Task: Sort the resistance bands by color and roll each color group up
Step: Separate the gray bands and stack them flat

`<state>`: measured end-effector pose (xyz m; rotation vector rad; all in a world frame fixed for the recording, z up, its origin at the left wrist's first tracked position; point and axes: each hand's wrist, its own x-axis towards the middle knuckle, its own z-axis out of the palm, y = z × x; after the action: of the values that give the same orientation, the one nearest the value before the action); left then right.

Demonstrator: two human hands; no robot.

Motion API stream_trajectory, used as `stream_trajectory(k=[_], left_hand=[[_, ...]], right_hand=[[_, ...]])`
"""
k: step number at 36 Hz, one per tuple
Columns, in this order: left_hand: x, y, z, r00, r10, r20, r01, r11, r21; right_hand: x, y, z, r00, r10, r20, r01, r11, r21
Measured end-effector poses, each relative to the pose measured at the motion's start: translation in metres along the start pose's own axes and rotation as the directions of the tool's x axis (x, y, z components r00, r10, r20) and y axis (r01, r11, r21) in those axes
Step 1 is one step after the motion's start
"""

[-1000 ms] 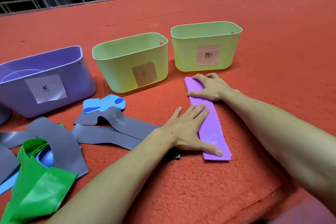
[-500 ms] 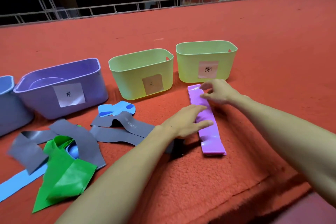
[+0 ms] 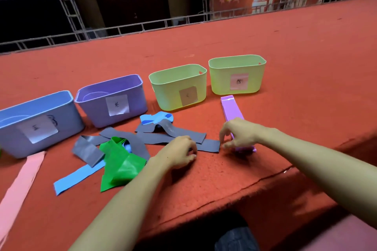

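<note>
A purple band [image 3: 231,109] lies lengthwise on the red carpet, its far end in front of the right-hand yellow-green bin [image 3: 237,85]. My right hand [image 3: 239,133] arches over its near end and pinches it, and the purple edge shows lifted under the fingers. My left hand [image 3: 180,152] rests on the carpet to the left, fingers loosely curled and holding nothing, beside the end of a grey band [image 3: 208,145]. More grey bands [image 3: 171,130], a green band [image 3: 120,164], blue bands [image 3: 157,118] and a pink band [image 3: 19,187] lie in a loose pile at left.
Four labelled bins stand in a row: blue [image 3: 18,128], purple [image 3: 95,108], yellow-green [image 3: 173,92] and the right-hand yellow-green one. The carpeted platform's front edge [image 3: 265,181] drops off just below my forearms. A metal railing [image 3: 142,26] runs along the back.
My right hand has slid from the purple band's far end to its near end. My left hand has come off the band and moved left. The view has lifted, so the blue bin and pink band show.
</note>
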<state>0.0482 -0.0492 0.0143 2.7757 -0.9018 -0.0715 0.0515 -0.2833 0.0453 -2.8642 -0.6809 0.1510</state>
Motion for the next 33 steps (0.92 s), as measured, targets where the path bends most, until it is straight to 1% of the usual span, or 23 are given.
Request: stream_trajectory(k=[3,5,9,17,19,23,26,28,30,32,33], left_hand=[[-0.005,0.002,0.011,1.000,-0.007,-0.028,0.007,1.000,-0.013],[-0.009,0.002,0.017,0.997,-0.018,-0.072,0.016,1.000,-0.026],[-0.017,0.000,0.030,0.988,-0.020,-0.154,0.012,0.999,-0.051],[-0.025,-0.001,0.041,0.979,-0.017,-0.202,-0.002,0.995,-0.097],[-0.025,0.000,0.041,0.977,-0.012,-0.211,-0.009,0.995,-0.098],[-0.022,0.004,0.037,0.973,0.028,-0.231,-0.052,0.994,-0.098],[-0.018,0.009,0.032,0.955,0.045,-0.292,-0.092,0.985,-0.149],[-0.017,0.012,0.025,0.931,-0.007,-0.365,-0.076,0.974,-0.214],[-0.015,0.014,0.016,0.889,-0.090,-0.448,-0.059,0.950,-0.308],[-0.014,0.015,0.007,0.839,-0.181,-0.513,-0.061,0.905,-0.420],[-0.013,0.015,0.001,0.817,-0.213,-0.536,-0.070,0.886,-0.459]], right_hand=[[-0.006,-0.009,0.010,0.999,-0.033,0.017,0.033,0.999,-0.008],[-0.008,-0.014,0.015,0.999,-0.041,0.027,0.042,0.999,-0.027],[-0.010,-0.018,0.024,0.999,-0.026,0.028,0.028,0.999,-0.045],[-0.012,-0.023,0.026,0.999,-0.054,0.008,0.054,0.998,-0.037],[-0.013,-0.027,0.021,0.997,-0.078,-0.029,0.077,0.997,-0.020],[-0.013,-0.032,0.012,0.983,-0.068,-0.170,0.082,0.993,0.080],[-0.011,-0.036,0.005,0.965,-0.100,-0.241,0.128,0.987,0.101],[-0.010,-0.040,0.000,0.951,-0.121,-0.286,0.163,0.978,0.129],[-0.010,-0.043,-0.003,0.934,-0.123,-0.335,0.191,0.965,0.178],[-0.010,-0.043,-0.005,0.916,-0.058,-0.398,0.186,0.938,0.293],[-0.009,-0.043,-0.006,0.905,0.006,-0.425,0.181,0.900,0.397]])
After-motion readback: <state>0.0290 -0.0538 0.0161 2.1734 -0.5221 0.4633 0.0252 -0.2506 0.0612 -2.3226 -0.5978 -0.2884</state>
